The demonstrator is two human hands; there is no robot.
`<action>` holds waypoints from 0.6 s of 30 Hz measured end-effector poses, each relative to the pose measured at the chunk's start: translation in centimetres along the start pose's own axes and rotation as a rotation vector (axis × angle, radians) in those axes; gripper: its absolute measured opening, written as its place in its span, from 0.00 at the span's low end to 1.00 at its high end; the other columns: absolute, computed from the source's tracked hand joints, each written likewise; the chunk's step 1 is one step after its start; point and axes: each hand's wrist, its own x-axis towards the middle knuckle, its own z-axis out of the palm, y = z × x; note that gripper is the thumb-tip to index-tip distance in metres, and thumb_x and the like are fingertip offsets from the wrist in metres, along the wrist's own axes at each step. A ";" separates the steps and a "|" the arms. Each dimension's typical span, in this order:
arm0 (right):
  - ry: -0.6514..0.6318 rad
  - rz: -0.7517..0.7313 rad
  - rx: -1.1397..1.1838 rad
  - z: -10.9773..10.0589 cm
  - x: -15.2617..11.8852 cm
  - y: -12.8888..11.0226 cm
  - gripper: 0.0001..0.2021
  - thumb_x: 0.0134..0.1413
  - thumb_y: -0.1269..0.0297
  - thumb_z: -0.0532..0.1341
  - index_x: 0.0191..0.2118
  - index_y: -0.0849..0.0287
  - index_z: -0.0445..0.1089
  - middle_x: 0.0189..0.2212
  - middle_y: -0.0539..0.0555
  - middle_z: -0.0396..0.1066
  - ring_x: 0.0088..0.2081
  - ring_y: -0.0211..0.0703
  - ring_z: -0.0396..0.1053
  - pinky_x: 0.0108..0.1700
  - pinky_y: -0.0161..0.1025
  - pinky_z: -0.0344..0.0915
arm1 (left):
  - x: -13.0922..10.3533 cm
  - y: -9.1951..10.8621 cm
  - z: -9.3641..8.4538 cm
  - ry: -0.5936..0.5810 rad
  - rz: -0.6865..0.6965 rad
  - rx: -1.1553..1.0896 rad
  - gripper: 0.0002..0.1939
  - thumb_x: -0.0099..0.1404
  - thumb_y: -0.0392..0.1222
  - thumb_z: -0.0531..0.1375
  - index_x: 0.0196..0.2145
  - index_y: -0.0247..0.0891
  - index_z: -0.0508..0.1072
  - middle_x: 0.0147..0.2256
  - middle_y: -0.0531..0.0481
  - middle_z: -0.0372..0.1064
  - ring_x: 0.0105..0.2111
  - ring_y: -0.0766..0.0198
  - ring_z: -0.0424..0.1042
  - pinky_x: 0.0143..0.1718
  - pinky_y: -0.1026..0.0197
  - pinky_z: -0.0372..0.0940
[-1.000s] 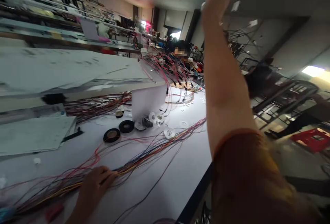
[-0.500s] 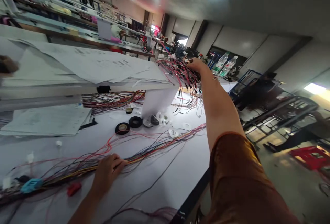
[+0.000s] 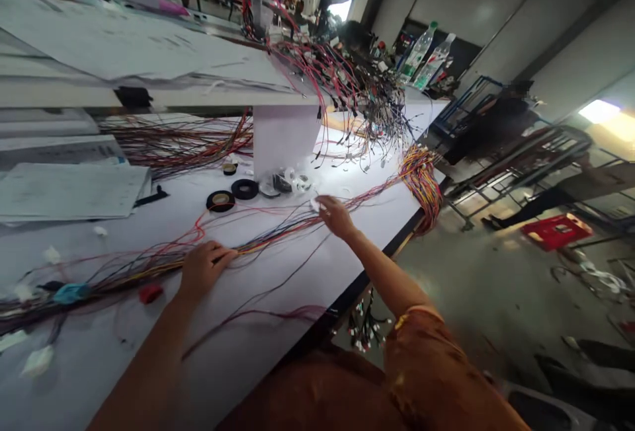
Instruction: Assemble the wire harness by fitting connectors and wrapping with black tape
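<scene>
A long bundle of wires, red, yellow, blue and black, runs across the white table. My left hand is closed over the bundle, its thumb and fingers around the wires. Farther right, my right hand is low over the same wires, its fingertips on a small white ring like a tape roll. The fingers partly hide that ring. Toward the left end of the bundle are a blue connector and a red connector. White connectors lie nearby.
Black tape rolls lie behind the bundle. A raised shelf carries paper sheets and a heap of thin wires with hanging ends. Plastic bottles stand at its far end. Coiled wires hang over the table edge. People are at right.
My right hand has come down from the wire heap on the shelf to the white ring on the table. My left hand stays on the bundle. The view has tilted down.
</scene>
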 end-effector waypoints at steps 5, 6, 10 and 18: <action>-0.130 0.304 -0.082 1.7 -3.0 7.3 0.12 0.60 0.67 0.57 0.45 0.60 0.75 0.48 0.61 0.75 0.53 0.51 0.69 0.58 0.47 0.63 | -0.1 0.4 -0.9 -0.059 -0.058 0.040 0.18 0.66 0.54 0.57 0.35 0.40 0.82 0.32 0.46 0.73 0.34 0.57 0.70 0.37 0.57 0.61; -0.144 0.334 -0.094 1.6 -3.1 8.2 0.12 0.61 0.66 0.56 0.43 0.62 0.75 0.46 0.63 0.75 0.52 0.52 0.69 0.57 0.48 0.63 | -0.3 0.3 -1.2 -0.064 -0.077 0.062 0.19 0.66 0.54 0.57 0.34 0.39 0.81 0.32 0.46 0.73 0.34 0.57 0.70 0.38 0.56 0.61; -0.141 0.382 -0.107 2.4 -2.2 9.1 0.14 0.65 0.64 0.52 0.44 0.62 0.74 0.45 0.63 0.74 0.48 0.51 0.70 0.56 0.46 0.62 | -1.9 0.2 -2.4 -0.031 -0.132 0.126 0.19 0.66 0.53 0.55 0.33 0.37 0.79 0.32 0.44 0.71 0.37 0.55 0.69 0.42 0.55 0.61; -0.065 0.484 -0.036 7.1 5.3 7.8 0.12 0.58 0.63 0.60 0.45 0.62 0.73 0.46 0.63 0.71 0.44 0.49 0.70 0.48 0.43 0.65 | -4.6 1.4 -2.7 0.004 -0.140 0.070 0.17 0.68 0.50 0.53 0.36 0.38 0.77 0.37 0.44 0.71 0.41 0.55 0.69 0.46 0.54 0.62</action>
